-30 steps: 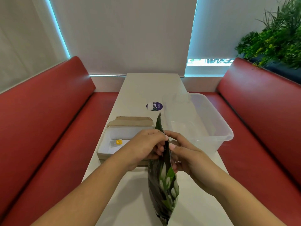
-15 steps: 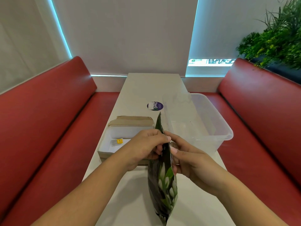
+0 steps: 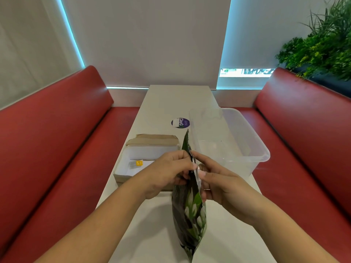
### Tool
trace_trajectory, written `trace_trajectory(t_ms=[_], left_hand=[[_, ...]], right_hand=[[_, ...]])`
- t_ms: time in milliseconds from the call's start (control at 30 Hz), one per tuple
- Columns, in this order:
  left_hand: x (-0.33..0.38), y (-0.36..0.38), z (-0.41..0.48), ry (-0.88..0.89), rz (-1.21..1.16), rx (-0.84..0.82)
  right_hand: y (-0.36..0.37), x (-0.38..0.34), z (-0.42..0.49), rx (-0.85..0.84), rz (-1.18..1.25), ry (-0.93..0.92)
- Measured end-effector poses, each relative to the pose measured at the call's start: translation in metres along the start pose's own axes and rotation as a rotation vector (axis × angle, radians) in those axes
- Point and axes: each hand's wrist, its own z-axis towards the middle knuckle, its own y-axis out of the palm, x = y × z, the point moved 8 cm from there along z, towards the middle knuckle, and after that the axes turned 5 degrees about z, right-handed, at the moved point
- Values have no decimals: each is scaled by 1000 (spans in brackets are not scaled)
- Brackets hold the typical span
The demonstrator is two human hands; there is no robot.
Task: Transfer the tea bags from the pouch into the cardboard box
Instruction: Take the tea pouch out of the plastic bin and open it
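Note:
A dark green pouch [image 3: 190, 215] with white flower print stands upright on the white table [image 3: 152, 224], seen edge-on. My left hand [image 3: 167, 171] grips its top edge from the left. My right hand [image 3: 216, 179] pinches the same edge from the right, showing a strip of silver lining. Behind my left hand lies the open cardboard box [image 3: 121, 168] with a white inside. One tea bag with a yellow tag [image 3: 137, 163] rests in it. The pouch's contents are hidden.
A clear plastic bin [image 3: 256, 150] stands at the table's right edge, beside the pouch. A round purple sticker [image 3: 180, 122] lies behind the box. Red benches [image 3: 47, 149] flank the table. Green plants [image 3: 322, 44] sit at the upper right.
My fingers have shifted slightly along the pouch's top edge, and a bit of its silver lining now shows. The pouch and box stay where they were.

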Motion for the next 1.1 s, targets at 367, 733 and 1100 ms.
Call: trace_trajectory(t_ms=[367,733,1100], left_hand=[[2,5,-2,14,35,-5],[4,3,-2,38,59,96],[1,4,-2,34,-36,130]], right_hand=[[3,-4,-4,-14,-104,-12],[2,-1,-6,-32,-14,18],[-7,-21,-1,181,-423,-84]])
